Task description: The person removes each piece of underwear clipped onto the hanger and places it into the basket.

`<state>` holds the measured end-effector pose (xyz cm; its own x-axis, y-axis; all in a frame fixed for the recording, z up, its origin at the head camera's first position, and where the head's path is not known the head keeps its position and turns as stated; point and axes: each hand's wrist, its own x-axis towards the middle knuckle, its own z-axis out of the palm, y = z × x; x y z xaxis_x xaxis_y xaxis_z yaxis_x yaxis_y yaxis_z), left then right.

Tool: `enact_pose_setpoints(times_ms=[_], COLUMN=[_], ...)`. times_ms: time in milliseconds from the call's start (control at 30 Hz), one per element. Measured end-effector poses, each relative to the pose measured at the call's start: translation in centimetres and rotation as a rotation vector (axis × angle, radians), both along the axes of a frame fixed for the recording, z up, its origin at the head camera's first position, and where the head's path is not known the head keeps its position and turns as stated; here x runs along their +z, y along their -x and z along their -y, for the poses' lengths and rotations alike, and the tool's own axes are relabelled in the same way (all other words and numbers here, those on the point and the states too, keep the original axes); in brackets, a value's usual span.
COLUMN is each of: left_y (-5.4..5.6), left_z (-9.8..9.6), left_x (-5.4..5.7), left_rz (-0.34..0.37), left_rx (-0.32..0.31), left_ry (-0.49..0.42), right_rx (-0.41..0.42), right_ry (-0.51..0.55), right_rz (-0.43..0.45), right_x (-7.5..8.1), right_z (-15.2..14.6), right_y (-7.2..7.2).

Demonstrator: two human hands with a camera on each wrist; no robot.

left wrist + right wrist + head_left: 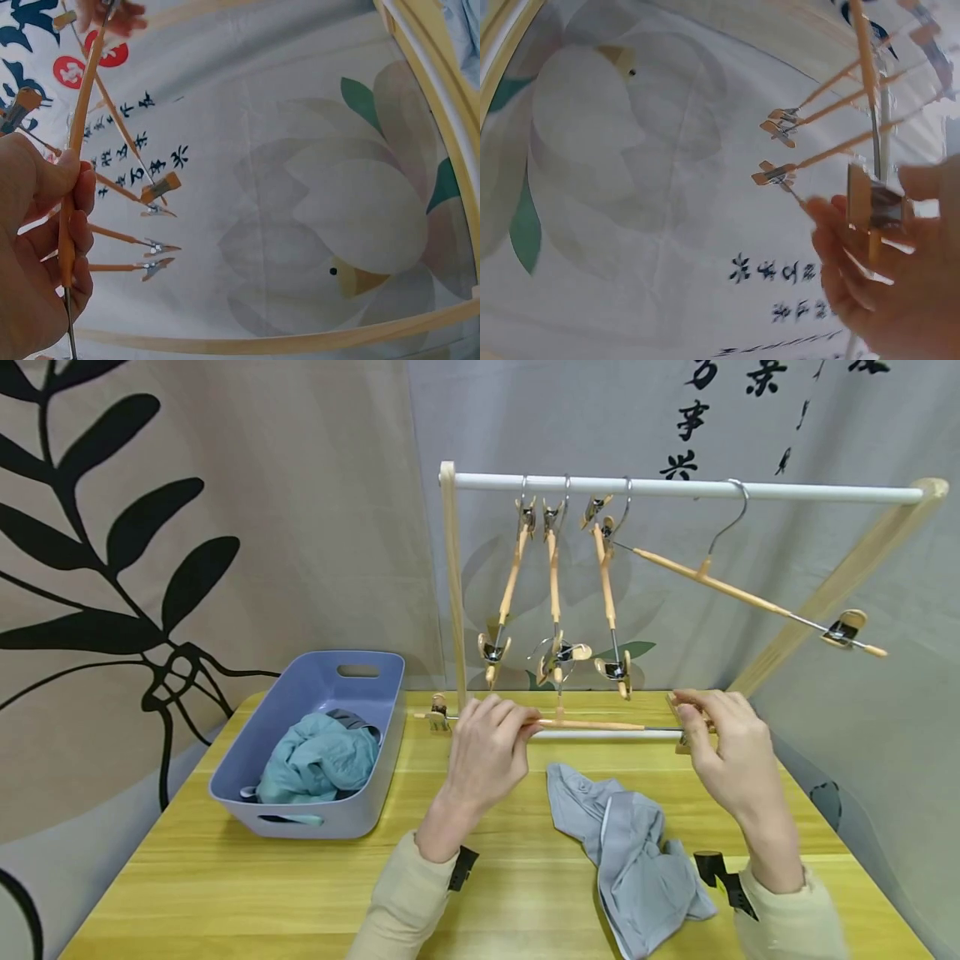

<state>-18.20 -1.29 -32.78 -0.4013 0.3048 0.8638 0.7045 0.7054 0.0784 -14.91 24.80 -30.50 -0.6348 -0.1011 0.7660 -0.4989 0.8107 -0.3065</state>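
Observation:
In the head view, my left hand (pixel 491 747) grips the wooden bar of a clip hanger (pixel 600 725) held level above the table. The left wrist view shows the thumb and fingers of that hand (pixel 45 240) curled round the bar. At the hanger's right end, my right hand (pixel 723 747) holds the clip end, with the metal-and-wood clip (pixel 870 202) between thumb and fingers in the right wrist view. A crumpled grey garment (pixel 637 860) lies on the table below and between the hands.
A rack (pixel 825 492) with a white rail stands at the back, several clip hangers (pixel 712 578) hanging from it. On the left sits a blue basket (pixel 382 777) with a teal cloth (pixel 318 756) and darker cloth inside. All stand on a wooden table (pixel 225 893).

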Motion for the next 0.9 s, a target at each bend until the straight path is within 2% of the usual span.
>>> enact_pose_setpoints(times_ms=[100, 200, 333, 433, 633, 733, 900], left_y=[0.0, 0.1, 0.1, 0.1, 0.0, 0.0, -0.1], left_z=[-0.1, -0.3, -0.6, -0.7, -0.9, -1.0, -1.2], left_x=[0.1, 0.1, -0.1, -0.1, -0.1, -0.1, -0.2], left_rz=[-0.004, -0.022, -0.049, -0.058, -0.054, -0.046, -0.03], left_rx=[-0.002, -0.004, 0.001, 0.011, 0.009, 0.001, -0.012], left_ry=[0.009, 0.019, 0.025, 0.037, 0.041, 0.035, 0.047], right_rx=[-0.005, 0.007, 0.041, 0.09, 0.16, 0.174, 0.172], right_ry=[-0.144, -0.251, -0.341, -0.369, -0.347, -0.329, -0.3], right_rz=[-0.136, -0.233, -0.276, -0.267, -0.274, -0.292, -0.268], right_x=[0.0, -0.1, -0.4, -0.7, -1.2, -1.3, -1.5], right_z=[1.0, 2.3, 3.7, 4.1, 4.7, 4.7, 4.5], right_y=[0.1, 0.1, 0.2, 0.3, 0.6, 0.8, 0.8])
